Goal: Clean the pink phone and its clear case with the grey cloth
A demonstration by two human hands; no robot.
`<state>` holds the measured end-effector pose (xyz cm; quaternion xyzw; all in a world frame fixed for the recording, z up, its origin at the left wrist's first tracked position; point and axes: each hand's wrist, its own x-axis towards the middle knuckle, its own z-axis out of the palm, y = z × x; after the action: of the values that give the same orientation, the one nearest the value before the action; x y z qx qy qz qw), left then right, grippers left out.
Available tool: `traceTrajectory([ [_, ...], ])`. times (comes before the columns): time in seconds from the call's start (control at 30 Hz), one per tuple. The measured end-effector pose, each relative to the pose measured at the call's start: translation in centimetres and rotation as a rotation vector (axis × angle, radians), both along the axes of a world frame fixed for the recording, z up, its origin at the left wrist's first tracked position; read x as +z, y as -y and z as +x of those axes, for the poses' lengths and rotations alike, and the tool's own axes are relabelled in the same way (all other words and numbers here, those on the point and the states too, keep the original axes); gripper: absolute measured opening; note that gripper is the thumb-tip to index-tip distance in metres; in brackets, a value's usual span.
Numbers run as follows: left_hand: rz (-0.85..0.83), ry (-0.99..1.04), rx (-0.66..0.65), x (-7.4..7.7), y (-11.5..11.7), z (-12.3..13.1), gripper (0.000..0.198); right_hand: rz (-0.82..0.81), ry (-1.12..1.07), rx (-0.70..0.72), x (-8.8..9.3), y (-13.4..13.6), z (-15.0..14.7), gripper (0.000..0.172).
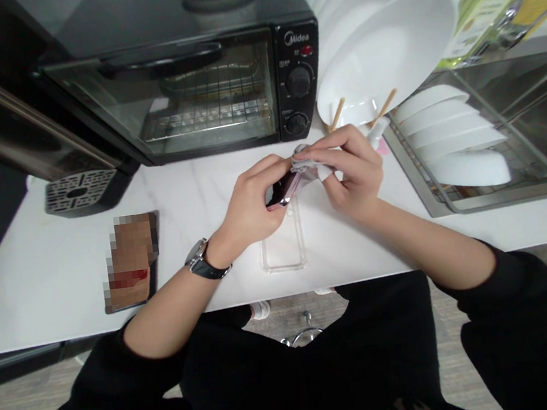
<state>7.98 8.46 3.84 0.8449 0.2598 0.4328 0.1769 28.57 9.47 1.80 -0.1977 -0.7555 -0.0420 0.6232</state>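
Note:
My left hand [256,200] is closed around a smartphone [282,190] with a shiny pinkish edge, tilted above the counter. Pinched in my right hand [355,171] is a crumpled grey-white cloth [309,164], which touches the upper end of the phone. Part of the phone is hidden by my fingers and the cloth. Below both hands, a clear phone case [283,250] lies flat on the white counter [205,180].
A black toaster oven [191,102] stands behind my hands. White plates [394,50] lean at its right, beside a sink [541,189] with a rack of bowls [459,135]. A dark-edged tablet-like device [133,262], partly pixelated, lies left, near a drip tray [80,192].

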Motion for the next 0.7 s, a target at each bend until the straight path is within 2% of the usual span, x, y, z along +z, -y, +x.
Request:
traceTrajectory([
  [0.13,0.014,-0.008,0.007,0.3,0.1,0.0,0.008,-0.034,-0.014,-0.018,-0.1,-0.2,0.3,0.038],
  [0.3,0.019,-0.042,0.026,-0.1,0.1,-0.2,0.014,0.027,-0.009,-0.025,-0.1,0.5,-0.3,0.038],
  [0.43,0.021,-0.035,0.018,-0.6,-0.1,-0.4,0.042,0.12,0.046,0.049,0.3,1.7,-1.4,0.028],
  [0.6,0.019,-0.025,-0.077,-0.8,-0.3,-0.6,0.041,0.064,0.033,0.155,0.7,3.4,-2.7,0.014],
  [0.7,-0.005,-0.022,-0.084,-0.7,-0.4,-0.7,0.042,0.003,0.016,0.205,0.7,3.6,-3.0,0.014],
])
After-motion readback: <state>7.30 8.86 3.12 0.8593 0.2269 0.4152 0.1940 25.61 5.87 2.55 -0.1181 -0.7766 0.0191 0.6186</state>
